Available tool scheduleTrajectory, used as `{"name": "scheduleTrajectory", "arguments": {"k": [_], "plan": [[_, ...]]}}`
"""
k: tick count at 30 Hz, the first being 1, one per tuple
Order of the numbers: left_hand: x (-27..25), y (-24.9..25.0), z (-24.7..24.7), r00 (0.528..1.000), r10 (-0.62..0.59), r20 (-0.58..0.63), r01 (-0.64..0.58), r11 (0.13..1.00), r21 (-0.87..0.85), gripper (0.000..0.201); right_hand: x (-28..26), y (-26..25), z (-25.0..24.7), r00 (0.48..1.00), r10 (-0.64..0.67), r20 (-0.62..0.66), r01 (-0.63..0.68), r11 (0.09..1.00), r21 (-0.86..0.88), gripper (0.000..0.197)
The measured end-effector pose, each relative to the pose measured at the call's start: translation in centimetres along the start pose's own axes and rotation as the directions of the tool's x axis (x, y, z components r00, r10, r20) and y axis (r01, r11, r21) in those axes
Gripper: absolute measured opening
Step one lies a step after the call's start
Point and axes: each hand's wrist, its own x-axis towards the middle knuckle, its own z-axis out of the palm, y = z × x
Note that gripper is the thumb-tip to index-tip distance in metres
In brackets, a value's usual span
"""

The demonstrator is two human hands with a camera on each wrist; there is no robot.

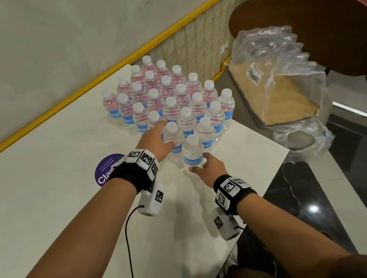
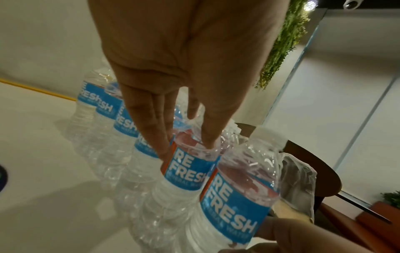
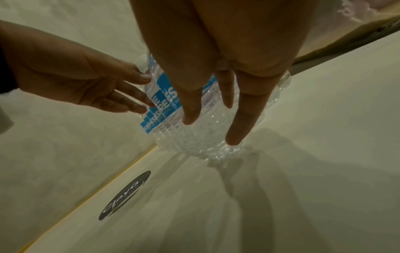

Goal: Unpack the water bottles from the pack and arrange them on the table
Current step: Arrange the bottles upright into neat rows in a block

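Several clear water bottles (image 1: 169, 98) with white caps and blue labels stand upright in tight rows on the white table (image 1: 55, 193). My left hand (image 1: 165, 134) touches the side of a front-row bottle (image 1: 173, 138) with straight fingers; in the left wrist view my left hand (image 2: 188, 137) reaches down against that bottle (image 2: 188, 169). My right hand (image 1: 201, 163) lies with straight fingers against the nearest bottle (image 1: 192, 151), which stands alone at the group's front tip. In the right wrist view my right hand (image 3: 213, 128) spreads over that bottle (image 3: 194, 137).
The emptied plastic wrap (image 1: 284, 57) with its cardboard tray (image 1: 286, 99) sits to the right, off the table, under a round wooden tabletop (image 1: 327, 26). A purple sticker (image 1: 105, 172) lies by my left wrist. A yellow-railed mesh fence (image 1: 187, 43) runs behind. The table's right edge is close.
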Motion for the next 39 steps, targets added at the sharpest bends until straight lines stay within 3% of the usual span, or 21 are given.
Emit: {"name": "scheduleTrajectory", "arguments": {"k": [3, 6, 8, 11, 13, 16, 25, 31, 35, 39], "plan": [[-0.4, 0.6, -0.6, 0.992, 0.043, -0.120, -0.042, 0.999, 0.009, 0.061, -0.2, -0.1, -1.4, 0.995, 0.030, 0.096, -0.011, 0.982, -0.191, 0.059], [-1.2, 2.1, -1.4, 0.965, 0.182, -0.187, -0.187, 0.982, -0.011, 0.052, -0.1, -0.9, -4.2, 0.993, 0.026, 0.113, 0.012, 0.948, -0.318, 0.043], [-1.7, 3.2, -1.5, 0.958, 0.268, -0.099, -0.268, 0.963, 0.014, 0.048, 0.0, -2.2, -6.7, 0.995, -0.025, 0.092, 0.056, 0.938, -0.341, 0.027], [-1.8, 4.3, -1.0, 0.950, 0.294, 0.104, -0.305, 0.945, 0.116, 0.053, 0.0, -4.7, -10.8, 0.984, -0.178, 0.010, 0.167, 0.900, -0.401, 0.012], [-1.7, 4.8, -0.4, 0.947, 0.267, 0.179, -0.297, 0.941, 0.163, 0.057, 0.3, -6.3, -13.0, 0.962, -0.273, -0.010, 0.241, 0.866, -0.439, 0.013], [-1.5, 5.0, 0.0, 0.960, 0.207, 0.187, -0.244, 0.950, 0.197, 0.046, 1.0, -8.1, -14.9, 0.933, -0.355, 0.059, 0.336, 0.801, -0.495, 0.021], [-2.4, 6.1, 0.7, 0.997, 0.071, 0.034, -0.077, 0.965, 0.251, 0.041, 3.0, -9.3, -16.4, 0.860, -0.429, 0.276, 0.499, 0.594, -0.632, 0.035], [-2.6, 7.0, 1.7, 1.000, 0.000, -0.026, 0.007, 0.960, 0.281, 0.042, 5.0, -9.6, -17.5, 0.824, -0.462, 0.328, 0.544, 0.481, -0.688, 0.038], [-2.7, 8.2, 1.9, 0.999, -0.012, -0.033, 0.023, 0.929, 0.370, 0.051, 5.8, -9.3, -17.8, 0.817, -0.459, 0.349, 0.556, 0.466, -0.689, 0.044], [-1.5, 9.9, 1.8, 0.995, 0.061, -0.073, -0.034, 0.944, 0.329, 0.052, 6.1, -9.2, -17.2, 0.797, -0.462, 0.389, 0.581, 0.414, -0.701, 0.049]]}}
